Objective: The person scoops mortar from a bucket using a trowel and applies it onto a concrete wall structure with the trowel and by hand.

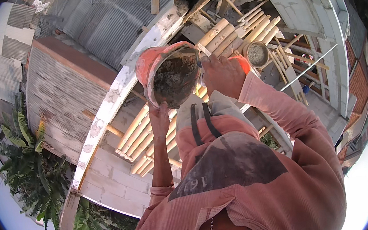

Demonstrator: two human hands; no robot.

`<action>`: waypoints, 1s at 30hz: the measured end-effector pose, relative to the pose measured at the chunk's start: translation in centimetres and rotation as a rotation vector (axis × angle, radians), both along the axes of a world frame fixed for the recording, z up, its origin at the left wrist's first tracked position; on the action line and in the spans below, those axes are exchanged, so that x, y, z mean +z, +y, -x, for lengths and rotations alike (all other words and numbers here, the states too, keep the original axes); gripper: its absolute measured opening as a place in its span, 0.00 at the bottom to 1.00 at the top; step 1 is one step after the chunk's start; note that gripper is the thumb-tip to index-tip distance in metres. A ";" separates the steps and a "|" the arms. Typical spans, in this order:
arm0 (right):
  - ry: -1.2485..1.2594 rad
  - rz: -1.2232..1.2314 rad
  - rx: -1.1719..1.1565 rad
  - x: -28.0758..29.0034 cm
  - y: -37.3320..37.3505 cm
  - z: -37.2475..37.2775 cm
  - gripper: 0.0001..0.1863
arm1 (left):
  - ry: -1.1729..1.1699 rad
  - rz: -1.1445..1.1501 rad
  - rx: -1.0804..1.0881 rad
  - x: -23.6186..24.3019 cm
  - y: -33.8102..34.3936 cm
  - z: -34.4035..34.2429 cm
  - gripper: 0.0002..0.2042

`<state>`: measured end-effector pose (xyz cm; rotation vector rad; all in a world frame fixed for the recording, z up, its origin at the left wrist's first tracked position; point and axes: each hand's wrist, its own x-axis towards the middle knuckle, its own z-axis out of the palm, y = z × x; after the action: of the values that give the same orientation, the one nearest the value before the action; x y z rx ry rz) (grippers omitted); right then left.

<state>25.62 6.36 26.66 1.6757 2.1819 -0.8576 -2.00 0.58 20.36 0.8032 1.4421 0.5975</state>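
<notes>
My left hand (160,117) grips the lower rim of a worn red-orange bucket (145,69), tilted so that its mouth faces me. Wet grey mortar (173,80) coats the inside. Beside the bucket's right rim, my right hand (223,75) is closed around the handle of what looks like a trowel (204,50). Most of that tool is hidden by the fist and the bucket. Just behind my right hand shows part of a bright orange object (242,64), whose kind I cannot make out.
A round bucket (258,54) of grey mortar stands farther right. Below me lie bamboo poles (138,131) and more poles (225,37). A mortar-smeared pale wall top (101,108) curves along the left, past corrugated roofs (109,19). A thin pale rod (310,67) crosses at right.
</notes>
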 end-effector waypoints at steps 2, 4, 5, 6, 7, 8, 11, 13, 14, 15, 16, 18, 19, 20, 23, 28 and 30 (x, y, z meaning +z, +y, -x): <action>-0.081 -0.097 -0.071 -0.5 0.8 0.1 0.23 | 0.060 -0.126 -0.027 1.6 0.7 -1.6 0.27; -0.013 0.029 -0.021 -2.0 1.6 0.0 0.20 | 0.172 -0.245 -0.097 3.9 2.0 -2.6 0.34; 0.030 0.095 0.014 -2.8 2.0 0.0 0.19 | 0.230 -0.239 -0.140 5.2 2.4 -2.7 0.40; 0.086 0.159 0.013 -3.4 2.7 -0.9 0.16 | 0.272 -0.221 -0.167 5.4 2.6 -2.1 0.41; 0.098 0.162 0.024 -4.4 2.5 -1.8 0.16 | 0.277 -0.223 -0.170 6.2 2.8 -2.0 0.41; 0.325 0.158 0.011 -6.6 2.0 -2.7 0.16 | 0.271 -0.221 -0.177 6.6 3.1 -2.1 0.41; 0.739 0.162 -0.121 -11.5 -1.2 -2.9 0.22 | 0.247 -0.234 -0.225 6.8 3.4 -1.6 0.40; 0.889 0.287 -0.326 -11.7 -3.3 -1.5 0.26 | 0.246 -0.218 -0.234 6.2 2.8 -0.6 0.39; 0.895 0.384 -0.402 -11.3 -3.5 -0.3 0.30 | 0.175 -0.161 -0.161 4.9 2.4 0.2 0.35; 0.898 0.386 -0.394 -10.7 -3.5 0.5 0.30 | 0.102 -0.106 -0.089 3.8 2.0 0.9 0.31; 0.871 0.409 -0.471 -9.7 -3.4 0.9 0.30 | 0.101 -0.104 -0.088 3.8 2.3 0.7 0.31; 0.841 0.428 -0.553 -8.0 -2.9 1.0 0.31 | -0.009 0.059 0.014 3.5 3.1 0.3 0.22; 0.867 0.552 -0.572 -7.0 -2.5 0.9 0.32 | -0.013 0.055 0.011 2.8 3.0 0.6 0.22; 0.889 0.673 -0.591 -6.3 -2.3 0.7 0.33 | -0.124 0.064 0.121 1.9 2.9 0.8 0.19; 0.976 0.505 -0.623 -5.5 -3.3 0.7 0.28 | -0.299 0.068 0.345 0.9 3.2 1.0 0.10; 1.271 0.834 -0.952 1.0 -2.4 -0.8 0.23 | -0.295 0.152 0.484 -1.0 0.0 6.3 0.15; 1.359 0.938 -1.091 1.5 -0.7 -2.4 0.23 | -0.267 0.151 0.539 0.0 -0.8 6.8 0.20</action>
<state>28.01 5.66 28.18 1.6882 0.3971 -3.2488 -8.76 -0.22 20.35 0.1953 1.4339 0.9507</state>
